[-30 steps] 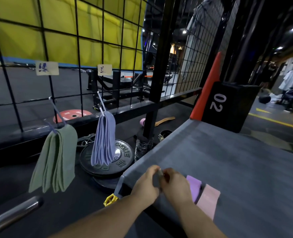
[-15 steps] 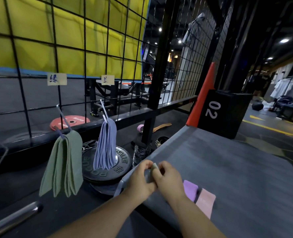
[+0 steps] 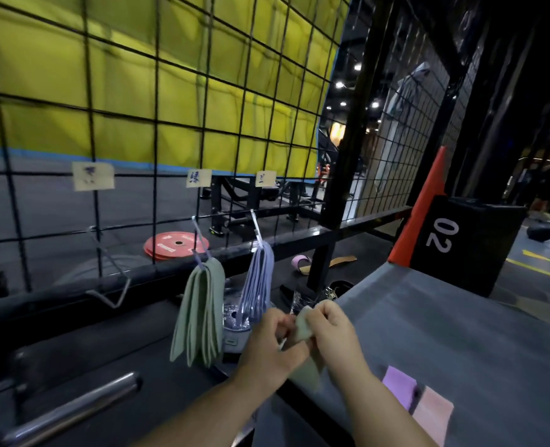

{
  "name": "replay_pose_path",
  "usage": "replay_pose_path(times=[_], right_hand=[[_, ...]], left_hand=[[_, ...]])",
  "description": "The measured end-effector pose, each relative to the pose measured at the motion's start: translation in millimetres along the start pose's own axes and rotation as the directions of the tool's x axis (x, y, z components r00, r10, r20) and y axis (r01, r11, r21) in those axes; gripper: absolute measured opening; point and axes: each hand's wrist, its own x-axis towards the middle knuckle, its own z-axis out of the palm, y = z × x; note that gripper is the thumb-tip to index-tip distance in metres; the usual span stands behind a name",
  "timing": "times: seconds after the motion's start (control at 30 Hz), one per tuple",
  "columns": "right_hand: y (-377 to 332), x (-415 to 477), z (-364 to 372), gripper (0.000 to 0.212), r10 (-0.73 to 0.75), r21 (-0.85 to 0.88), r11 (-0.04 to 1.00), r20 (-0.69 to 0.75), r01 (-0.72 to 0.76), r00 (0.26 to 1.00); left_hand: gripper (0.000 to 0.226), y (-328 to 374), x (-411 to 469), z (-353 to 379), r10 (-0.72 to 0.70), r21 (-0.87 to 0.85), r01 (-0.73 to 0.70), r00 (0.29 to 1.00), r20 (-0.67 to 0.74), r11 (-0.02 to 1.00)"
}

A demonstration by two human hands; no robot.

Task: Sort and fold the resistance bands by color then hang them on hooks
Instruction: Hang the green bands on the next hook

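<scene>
Both hands are up over the left edge of the tabletop (image 3: pixel 460 333), close to its near-left corner. The left hand (image 3: pixel 267 346) and right hand (image 3: pixel 335 333) are close together. Each pinches one pale green band (image 3: pixel 304 329) between thumb and curled fingers. The band's lower end hangs loose below the hands. The frame is blurred here, so I cannot tell how it is folded.

A wire grid (image 3: pixel 155 114) stands along the left of the tabletop, with paper labels (image 3: pixel 198 178) fixed to it.
- Under the middle label, the middle hook (image 3: pixel 199 237) carries a bundle of hung green bands (image 3: pixel 199 314).
- Under the right label, the right hook (image 3: pixel 256 227) carries the hung blue bands (image 3: pixel 259 285), just beside the green bundle.
- The left hook (image 3: pixel 112 285) juts out under the left label.

A purple band (image 3: pixel 399 385) and a pink band (image 3: pixel 433 411) lie flat and touching near the tabletop's near edge, right of the hands.

A black box (image 3: pixel 460 243) marked 02 stands at the tabletop's far edge. A red weight plate (image 3: pixel 176 245) lies on the floor beyond the grid.
</scene>
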Motion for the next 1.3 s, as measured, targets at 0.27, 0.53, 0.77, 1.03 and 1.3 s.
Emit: replay_pose_path(times=[0.27, 0.53, 0.77, 1.03, 1.3], right_hand=[[-33, -11, 21, 0.03, -0.008, 0.116, 0.993, 0.199, -0.015, 0.98], [-64, -19, 37, 0.026, -0.047, 0.212, 0.977, 0.386, -0.039, 0.921], [-82, -18, 37, 0.043, -0.169, 0.15, 0.984, 0.604, 0.097, 0.779], [-101, -10, 47, 0.046, -0.289, 0.277, 0.951, 0.642, 0.138, 0.71], [-127, 5, 67, 0.016, -0.346, 0.351, 0.924, 0.587, 0.155, 0.732]], left_hand=[[0.033, 14, -22, -49, 0.088, -0.092, -0.087, 0.996, 0.006, 0.992], [0.027, 17, -35, -89, 0.187, -0.055, -0.192, 0.979, -0.086, 0.98], [0.045, 37, -38, -115, 0.172, -0.085, -0.204, 0.942, -0.289, 0.975], [0.034, 47, -28, -124, 0.137, -0.125, -0.213, 0.886, -0.443, 0.969], [0.033, 44, -16, -125, 0.218, -0.026, -0.283, 0.791, -0.571, 0.959]])
